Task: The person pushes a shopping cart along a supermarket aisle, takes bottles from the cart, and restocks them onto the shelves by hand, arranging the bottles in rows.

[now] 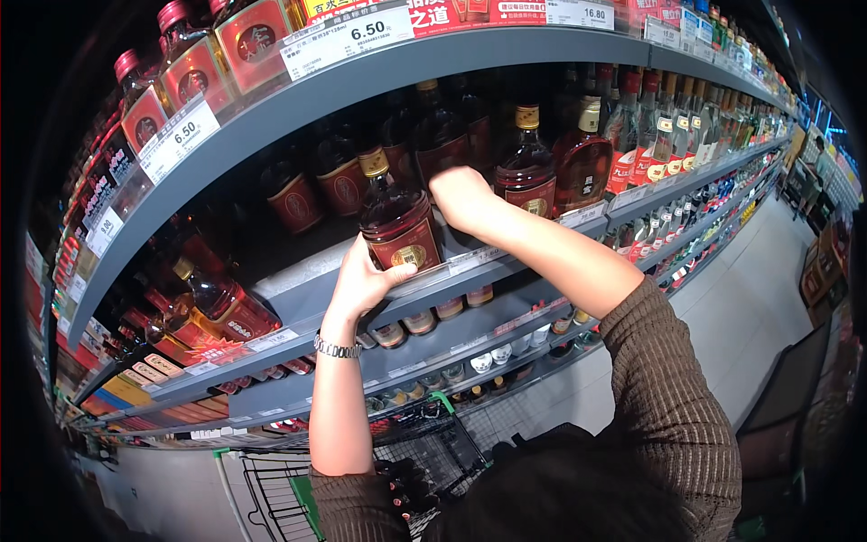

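Note:
My left hand (369, 278), below a metal wristband, grips the lower part of a dark liquor bottle (399, 220) with a gold cap and a red label, at the front edge of the shelf (305, 264). Just right of it, my right hand (460, 193) reaches into the shelf with its fingers curled, beside another red-labelled bottle (440, 146) farther back. Its fingertips are hidden, so I cannot tell whether it grips anything. Several similar bottles stand behind in shadow. Right of my right hand stands a gold-capped bottle (527, 166).
The upper shelf (488, 51) with price tags and small red-capped bottles (186, 68) overhangs my hands. Clear bottles (630, 135) line the shelf to the right. Lower shelves hold jars and bottles. A wire shopping cart (271, 467) with green parts stands below, on the tiled floor (711, 271).

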`<control>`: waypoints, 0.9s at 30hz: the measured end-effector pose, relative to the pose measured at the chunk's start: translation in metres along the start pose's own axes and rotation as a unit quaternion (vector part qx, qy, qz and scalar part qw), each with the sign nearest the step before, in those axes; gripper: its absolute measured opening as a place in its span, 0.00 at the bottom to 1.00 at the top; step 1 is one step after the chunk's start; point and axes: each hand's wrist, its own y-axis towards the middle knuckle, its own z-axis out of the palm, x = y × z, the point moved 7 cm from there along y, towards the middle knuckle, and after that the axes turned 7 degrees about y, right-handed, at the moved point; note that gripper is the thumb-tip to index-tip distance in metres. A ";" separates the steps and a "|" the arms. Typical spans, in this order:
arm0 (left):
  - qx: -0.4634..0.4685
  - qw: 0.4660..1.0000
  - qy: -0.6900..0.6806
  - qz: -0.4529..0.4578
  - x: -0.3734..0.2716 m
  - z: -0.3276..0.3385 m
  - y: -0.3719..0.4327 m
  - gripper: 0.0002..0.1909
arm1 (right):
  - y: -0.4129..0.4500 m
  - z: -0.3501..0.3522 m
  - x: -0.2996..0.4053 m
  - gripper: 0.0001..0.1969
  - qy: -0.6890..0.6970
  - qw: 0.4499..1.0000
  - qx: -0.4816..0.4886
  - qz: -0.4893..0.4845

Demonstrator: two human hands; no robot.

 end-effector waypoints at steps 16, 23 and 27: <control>0.010 1.000 -0.020 -0.008 -0.001 0.002 0.002 0.37 | 0.003 0.003 -0.007 0.05 -0.002 0.999 -0.026 -0.024; 0.014 1.000 -0.019 0.005 -0.003 0.006 0.001 0.37 | -0.054 -0.077 0.015 0.09 0.083 0.992 -0.089 -0.028; 0.018 1.000 -0.018 0.001 -0.004 0.010 0.008 0.37 | -0.092 -0.168 -0.001 0.07 0.102 0.938 -0.324 -0.075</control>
